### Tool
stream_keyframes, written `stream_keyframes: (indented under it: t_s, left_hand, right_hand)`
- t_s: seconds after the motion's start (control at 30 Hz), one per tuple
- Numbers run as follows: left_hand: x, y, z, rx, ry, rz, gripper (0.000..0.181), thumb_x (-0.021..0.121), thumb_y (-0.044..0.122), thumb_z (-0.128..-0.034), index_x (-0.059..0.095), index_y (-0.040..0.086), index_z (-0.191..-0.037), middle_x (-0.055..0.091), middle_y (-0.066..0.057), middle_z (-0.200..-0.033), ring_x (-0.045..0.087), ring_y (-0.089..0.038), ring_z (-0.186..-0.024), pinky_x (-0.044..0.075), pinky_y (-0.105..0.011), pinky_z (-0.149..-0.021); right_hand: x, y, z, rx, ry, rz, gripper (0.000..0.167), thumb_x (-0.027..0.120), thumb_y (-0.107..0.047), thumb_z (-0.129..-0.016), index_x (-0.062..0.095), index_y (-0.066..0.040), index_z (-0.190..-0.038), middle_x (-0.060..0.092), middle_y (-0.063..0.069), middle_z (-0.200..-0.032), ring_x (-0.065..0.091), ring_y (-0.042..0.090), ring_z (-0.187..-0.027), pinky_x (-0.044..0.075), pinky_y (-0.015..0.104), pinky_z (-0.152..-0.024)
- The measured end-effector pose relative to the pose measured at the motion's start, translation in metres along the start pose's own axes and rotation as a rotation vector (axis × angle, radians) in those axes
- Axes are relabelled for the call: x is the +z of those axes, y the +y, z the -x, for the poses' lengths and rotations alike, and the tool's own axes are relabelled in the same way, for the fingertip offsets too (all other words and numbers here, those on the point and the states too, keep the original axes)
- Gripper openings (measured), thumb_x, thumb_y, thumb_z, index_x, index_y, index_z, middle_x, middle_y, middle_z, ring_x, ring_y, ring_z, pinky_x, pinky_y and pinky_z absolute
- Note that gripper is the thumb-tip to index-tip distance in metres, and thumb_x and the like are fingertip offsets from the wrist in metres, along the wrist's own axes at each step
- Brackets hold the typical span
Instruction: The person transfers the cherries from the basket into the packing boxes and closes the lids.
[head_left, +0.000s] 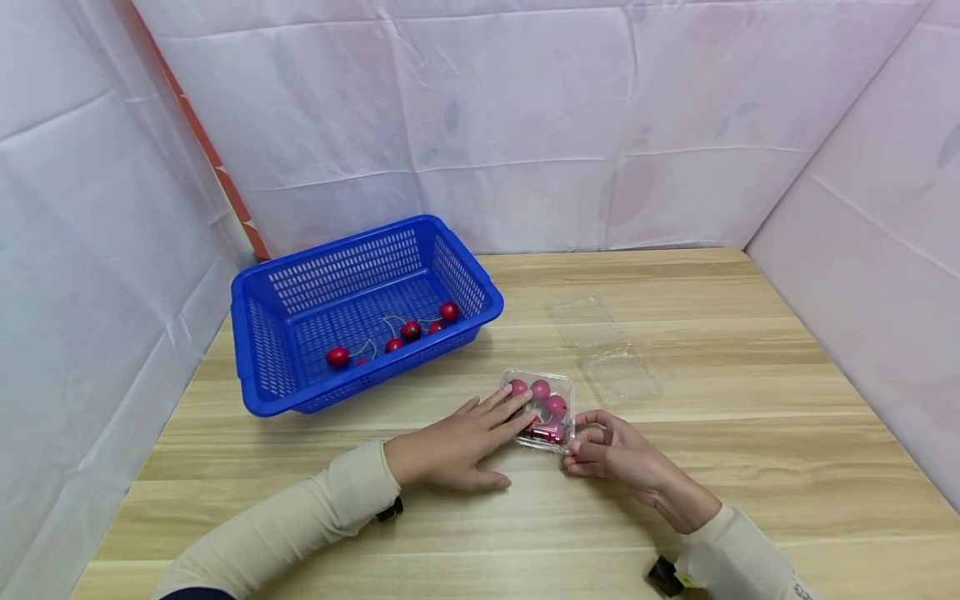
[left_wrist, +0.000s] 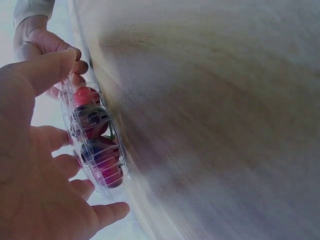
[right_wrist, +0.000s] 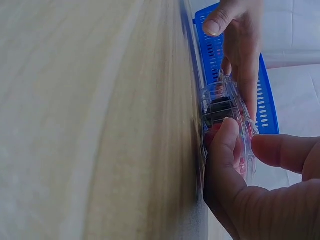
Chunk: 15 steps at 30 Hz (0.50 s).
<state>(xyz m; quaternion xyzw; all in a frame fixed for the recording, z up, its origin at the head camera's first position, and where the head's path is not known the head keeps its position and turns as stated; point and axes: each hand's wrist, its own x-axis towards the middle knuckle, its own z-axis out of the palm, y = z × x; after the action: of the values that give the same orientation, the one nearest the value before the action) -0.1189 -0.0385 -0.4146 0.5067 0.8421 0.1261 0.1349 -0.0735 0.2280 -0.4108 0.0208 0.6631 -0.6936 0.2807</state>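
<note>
A clear plastic box (head_left: pixel 558 387) with several red cherries (head_left: pixel 556 406) inside lies on the table, its lid down over them. My left hand (head_left: pixel 457 446) rests on top of the lid with its fingers spread and fairly straight. At the box's near right corner, my right hand (head_left: pixel 630 462) holds the edge between thumb and fingers. In the left wrist view the box (left_wrist: pixel 95 135) stands beside the left fingertips. The right wrist view has the right thumb and a finger on either side of the box rim (right_wrist: pixel 250 135).
A blue basket (head_left: pixel 367 379) with several loose cherries (head_left: pixel 337 357) stands at the back left. Behind and right of the box lies another clear plastic box (head_left: pixel 618 375), opened flat. White cloth walls (head_left: pixel 517 125) border the table (head_left: pixel 750 400).
</note>
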Motion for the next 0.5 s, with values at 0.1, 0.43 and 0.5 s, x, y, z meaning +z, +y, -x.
stream_keyframes:
  t_s: [0.1, 0.43, 0.5]
  left_hand:
    - [-0.0001, 0.0006, 0.0001, 0.001, 0.001, -0.007, 0.087, 0.059, 0.049, -0.0906, 0.009, 0.018, -0.155, -0.006, -0.002, -0.162, -0.007, -0.027, -0.147, 0.021, -0.06, -0.111]
    - [0.0003, 0.0019, -0.0012, -0.005, -0.011, -0.027, 0.089, 0.058, 0.05, -0.0905, 0.007, 0.017, -0.155, -0.006, -0.003, -0.161, -0.006, -0.027, -0.147, 0.021, -0.058, -0.112]
    - [0.0009, 0.0015, -0.0016, -0.006, -0.011, -0.024, 0.089, 0.059, 0.05, -0.0902, 0.007, 0.018, -0.155, -0.006, -0.003, -0.161, -0.006, -0.027, -0.147, 0.021, -0.059, -0.111]
  right_hand:
    - [-0.0001, 0.0002, -0.0001, -0.007, 0.001, -0.006, 0.047, 0.052, 0.001, -0.094, 0.023, 0.012, -0.129, 0.062, 0.01, -0.095, 0.067, 0.017, -0.086, 0.055, 0.031, -0.082]
    - [-0.0008, 0.0025, -0.0023, -0.001, 0.026, -0.045, 0.046, 0.051, 0.004, -0.092, 0.025, 0.011, -0.129, 0.062, 0.006, -0.091, 0.068, 0.016, -0.083, 0.056, 0.03, -0.081]
    - [-0.001, 0.0024, -0.0024, 0.004, 0.022, -0.045, 0.045, 0.05, 0.005, -0.092, 0.025, 0.012, -0.129, 0.063, 0.007, -0.091, 0.068, 0.016, -0.083, 0.056, 0.03, -0.081]
